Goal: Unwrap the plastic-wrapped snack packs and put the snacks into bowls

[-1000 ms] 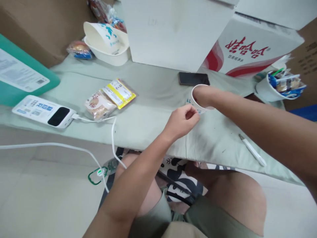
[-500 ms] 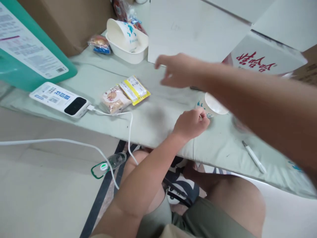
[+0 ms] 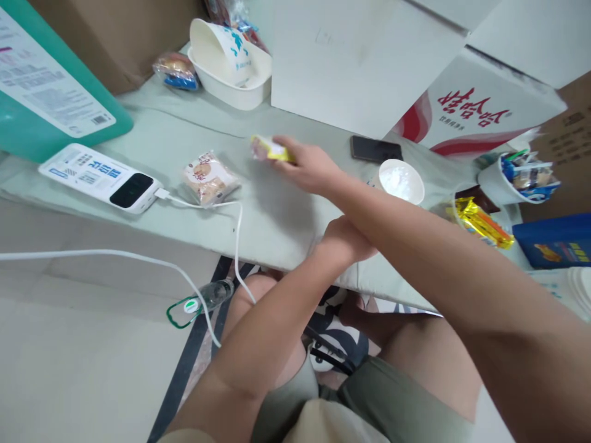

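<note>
My right hand (image 3: 305, 165) is closed on one end of a small yellow-and-white snack packet (image 3: 265, 149), held over the middle of the table. My left hand (image 3: 346, 239) is near the table's front edge. The right forearm crosses over it and hides its fingers. Just beyond stands an open white paper cup (image 3: 401, 181) with something pale and shiny inside. Left of my right hand lies a clear-wrapped round biscuit pack (image 3: 210, 178), close to a white cable.
A white power bank (image 3: 99, 178) with a plugged-in cable lies at the left, below a green jug (image 3: 50, 80). Behind are a white oval bowl (image 3: 231, 89), a phone (image 3: 376, 149) and white boxes (image 3: 341, 67). Cups of packaged snacks (image 3: 489, 184) crowd the right.
My right hand has come down and taken the yellow-and-white packet from beside the biscuit pack. My left hand stays near the cup, now partly covered by my right forearm.
</note>
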`<state>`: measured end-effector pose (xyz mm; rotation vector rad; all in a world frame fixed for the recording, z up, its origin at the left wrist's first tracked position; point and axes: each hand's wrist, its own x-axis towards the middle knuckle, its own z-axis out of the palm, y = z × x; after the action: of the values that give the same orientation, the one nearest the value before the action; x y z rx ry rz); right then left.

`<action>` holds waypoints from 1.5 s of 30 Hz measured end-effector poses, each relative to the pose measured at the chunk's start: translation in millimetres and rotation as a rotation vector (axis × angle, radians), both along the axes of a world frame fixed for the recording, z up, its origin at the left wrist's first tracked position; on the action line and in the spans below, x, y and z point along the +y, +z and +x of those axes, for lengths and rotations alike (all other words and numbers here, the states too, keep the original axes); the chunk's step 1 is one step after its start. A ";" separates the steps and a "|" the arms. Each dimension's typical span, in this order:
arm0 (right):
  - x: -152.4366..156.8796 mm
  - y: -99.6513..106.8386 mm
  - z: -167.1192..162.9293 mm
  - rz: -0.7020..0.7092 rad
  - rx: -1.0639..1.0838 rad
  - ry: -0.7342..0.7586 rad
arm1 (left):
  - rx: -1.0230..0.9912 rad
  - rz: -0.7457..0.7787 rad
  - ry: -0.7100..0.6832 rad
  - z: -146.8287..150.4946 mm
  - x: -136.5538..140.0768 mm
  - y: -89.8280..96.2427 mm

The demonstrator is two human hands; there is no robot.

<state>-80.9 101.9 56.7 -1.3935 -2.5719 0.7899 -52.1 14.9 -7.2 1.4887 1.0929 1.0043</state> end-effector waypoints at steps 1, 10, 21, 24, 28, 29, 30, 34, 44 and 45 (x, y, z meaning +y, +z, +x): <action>-6.4 7.5 16.1 -0.044 0.163 -0.103 | 0.102 -0.029 -0.081 -0.8 -1.6 6.3; -159.5 -0.1 204.4 -0.216 1.181 -0.813 | -0.112 -0.207 -0.393 -8.1 -3.4 30.6; -211.0 -53.6 261.3 -0.450 0.634 -0.870 | -0.141 -0.380 -0.256 21.6 -4.6 20.0; -200.1 -47.6 318.6 0.050 0.270 -0.968 | 0.015 -0.320 -0.178 20.6 -3.1 15.5; -177.3 -57.4 388.0 0.276 -0.190 -1.036 | 0.104 -0.232 -0.143 21.5 -1.9 13.2; -174.3 -60.3 398.1 0.243 -0.260 -1.022 | 0.113 -0.202 -0.144 22.6 -1.7 13.3; -173.3 -62.1 404.1 0.213 -0.302 -1.005 | 0.121 -0.178 -0.144 24.0 -1.5 13.6; -188.7 -52.1 389.6 0.172 -0.179 -1.026 | 0.118 -0.146 -0.126 30.0 -0.6 15.1; -178.2 -22.3 260.3 -0.162 0.452 -0.755 | 0.062 -0.151 -0.118 36.1 -5.1 13.5; -174.8 -23.9 255.8 -0.157 0.409 -0.738 | 0.055 -0.151 -0.114 35.9 -5.9 13.8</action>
<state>174.9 -72.9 32.8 -1.8079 -1.5455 0.9996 -16.2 9.0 6.6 1.4458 1.0855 0.7884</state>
